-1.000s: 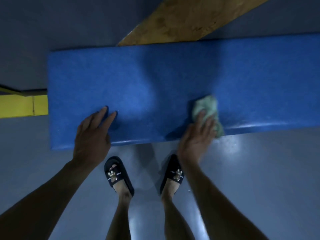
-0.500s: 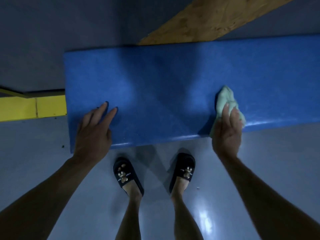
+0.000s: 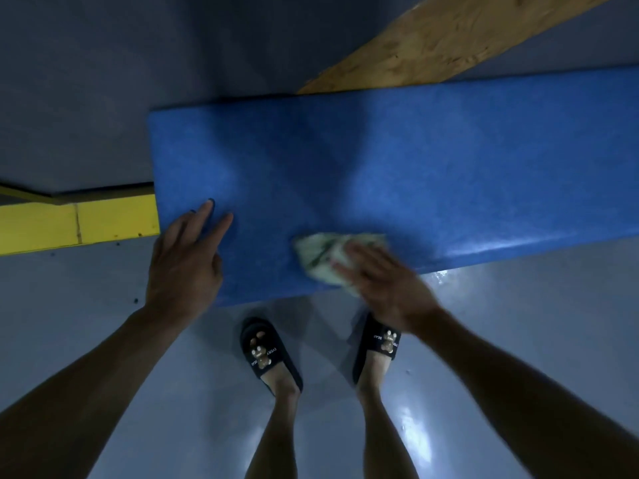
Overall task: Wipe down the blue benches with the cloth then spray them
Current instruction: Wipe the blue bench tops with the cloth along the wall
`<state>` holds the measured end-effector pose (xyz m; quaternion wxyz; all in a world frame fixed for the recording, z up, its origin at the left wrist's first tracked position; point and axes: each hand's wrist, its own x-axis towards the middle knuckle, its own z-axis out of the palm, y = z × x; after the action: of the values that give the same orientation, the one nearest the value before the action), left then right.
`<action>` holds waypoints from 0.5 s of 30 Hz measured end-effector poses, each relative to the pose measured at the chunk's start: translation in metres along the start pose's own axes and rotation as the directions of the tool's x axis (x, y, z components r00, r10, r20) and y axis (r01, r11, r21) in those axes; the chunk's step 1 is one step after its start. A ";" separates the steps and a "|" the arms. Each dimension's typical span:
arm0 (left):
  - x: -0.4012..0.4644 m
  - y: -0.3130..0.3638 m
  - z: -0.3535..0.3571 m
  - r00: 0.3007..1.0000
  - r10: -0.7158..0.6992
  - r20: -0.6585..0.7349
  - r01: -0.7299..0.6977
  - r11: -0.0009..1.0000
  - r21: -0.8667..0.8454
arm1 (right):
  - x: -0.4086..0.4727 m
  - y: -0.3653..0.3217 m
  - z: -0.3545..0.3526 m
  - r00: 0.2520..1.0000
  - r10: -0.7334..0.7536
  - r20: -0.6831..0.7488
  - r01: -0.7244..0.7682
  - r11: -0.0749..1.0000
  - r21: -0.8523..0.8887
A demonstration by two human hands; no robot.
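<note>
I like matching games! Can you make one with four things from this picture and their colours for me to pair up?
Things:
1. bench
2. cloth
3. slippers
4. plank

Colours:
A. black
B. brown wood
C. blue
D. pale green

Pairs: 1-C, 2-D, 3-A, 4-B. The right hand presses the cloth on the bench.

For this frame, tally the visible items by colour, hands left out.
Blue: 1, the bench
Pale green: 1, the cloth under the right hand
Black: 2, the left slipper and the right slipper
Yellow: 1, the floor beam
Tan: 1, the wooden board
Total: 6
</note>
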<state>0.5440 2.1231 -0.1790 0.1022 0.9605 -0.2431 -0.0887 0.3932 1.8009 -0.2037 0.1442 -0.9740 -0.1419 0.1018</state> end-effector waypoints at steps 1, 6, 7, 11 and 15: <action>0.002 -0.004 0.001 1.000 0.001 0.000 -0.001 1.000 0.000 | -0.009 0.024 -0.008 0.988 0.152 -0.018 -0.151 0.987 0.048; 0.015 -0.019 0.004 0.998 0.062 0.004 -0.062 0.997 0.048 | 0.012 0.020 0.000 0.441 0.853 -0.278 -0.818 0.510 0.268; 0.016 -0.021 0.003 0.998 0.069 0.002 -0.069 0.996 0.048 | 0.033 -0.003 0.005 0.342 0.889 -0.306 -0.844 0.433 0.317; 0.019 -0.023 -0.001 0.998 0.065 0.017 -0.066 0.996 0.055 | 0.088 -0.112 0.031 0.616 0.731 -0.293 -0.680 0.681 0.270; 0.024 -0.026 -0.003 0.997 0.056 0.044 -0.057 0.998 0.026 | 0.071 -0.096 0.017 0.990 0.110 -0.091 -0.108 0.994 0.033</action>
<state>0.5769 2.1345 -0.1852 0.0862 0.9523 -0.2737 -0.1034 0.4326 1.9150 -0.2009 0.1584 -0.9819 -0.0801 0.0661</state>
